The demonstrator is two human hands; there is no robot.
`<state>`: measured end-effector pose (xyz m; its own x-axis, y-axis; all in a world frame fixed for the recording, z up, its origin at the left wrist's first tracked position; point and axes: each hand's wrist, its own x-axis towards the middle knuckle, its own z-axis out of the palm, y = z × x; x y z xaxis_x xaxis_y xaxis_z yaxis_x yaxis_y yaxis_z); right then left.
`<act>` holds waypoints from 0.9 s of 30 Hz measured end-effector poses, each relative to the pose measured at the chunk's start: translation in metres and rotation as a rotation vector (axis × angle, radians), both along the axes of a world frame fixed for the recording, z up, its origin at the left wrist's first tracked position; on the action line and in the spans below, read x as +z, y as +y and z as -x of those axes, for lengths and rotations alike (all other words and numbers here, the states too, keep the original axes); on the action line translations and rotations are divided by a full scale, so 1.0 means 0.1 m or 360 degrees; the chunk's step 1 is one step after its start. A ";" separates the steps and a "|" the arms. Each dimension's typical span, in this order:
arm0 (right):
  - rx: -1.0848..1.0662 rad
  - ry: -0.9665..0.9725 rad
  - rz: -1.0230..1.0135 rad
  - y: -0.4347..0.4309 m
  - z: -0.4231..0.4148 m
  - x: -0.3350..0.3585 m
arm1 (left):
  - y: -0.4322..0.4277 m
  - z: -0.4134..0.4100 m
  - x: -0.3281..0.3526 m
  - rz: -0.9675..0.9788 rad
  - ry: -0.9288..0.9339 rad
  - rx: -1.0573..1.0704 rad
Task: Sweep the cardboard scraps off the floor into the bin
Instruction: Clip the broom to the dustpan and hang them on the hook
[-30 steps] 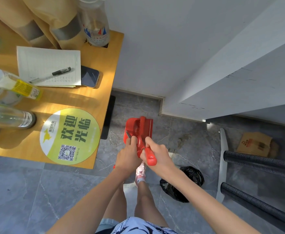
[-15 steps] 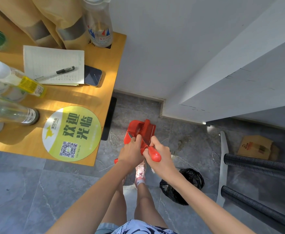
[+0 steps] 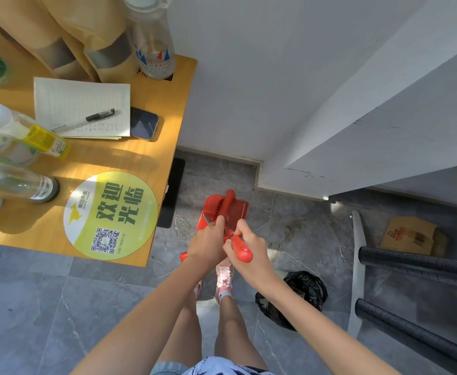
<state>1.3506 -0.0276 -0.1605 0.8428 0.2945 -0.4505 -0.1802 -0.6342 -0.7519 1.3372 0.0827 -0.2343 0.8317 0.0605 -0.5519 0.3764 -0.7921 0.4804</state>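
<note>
Hardly anything moved vs 1 s ago: both hands stayed on the red set, the L hand a touch nearer the pan, view abt the same. L hand's fingers were curled round a shaft just behind the pan. The R hand was wrapped round the red grip, thumb on top, and the two hands touched. Cardboard lay flat on the floor well off to the right, beyond the black bars, untouched. A black bag sat near the feet, btw them & the bars. Risks, as I judged them: brush & pan looked clipped together, so a hard tug to split them could send one part into the table edge or the wall close ahead. A slipping grip could drop the pan on the shoes below. Later, the bars could block the brush's reach to the cardboard, & a big flat sheet might slide off a small pan. The bag was slumped w/ no rigid mouth, so tipping into it one-handed could spill. Hard to tell: which shaft belonged to brush vs pan, since the hands covered the joint. Bristles showed only as a dark strip across the pan. I couldn't tell whether the bag was the bin, as no proper bin showed. The cardboard sat in shade, its print unreadable, & smaller scraps, if any, couldn't be made out.
</note>
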 end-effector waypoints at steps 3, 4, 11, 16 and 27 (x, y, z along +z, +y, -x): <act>-0.0067 0.0071 0.0002 -0.04 -0.07 0.03 | -0.01 -0.05 0.02 0.0069 -0.0020 0.0018; -0.0107 0.0093 0.0007 -0.05 -0.12 0.04 | 0.01 -0.08 0.05 0.0103 -0.0022 0.0034; -0.0247 0.0062 0.0167 -0.07 -0.48 0.25 | 0.10 -0.27 0.32 -0.0091 -0.0092 -0.0122; -0.0180 -0.0158 0.0233 -0.07 -0.70 0.69 | 0.12 -0.38 0.79 0.0012 -0.0422 -0.0072; -0.0077 -0.0613 0.0091 -0.01 -1.51 2.27 | 0.43 -1.29 2.52 -0.0105 -0.0803 0.0019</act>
<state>1.5012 -0.0289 0.0661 0.9656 0.2341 -0.1130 0.0776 -0.6745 -0.7341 1.4665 0.1260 0.0177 0.9928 0.0929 -0.0762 0.1196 -0.8241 0.5536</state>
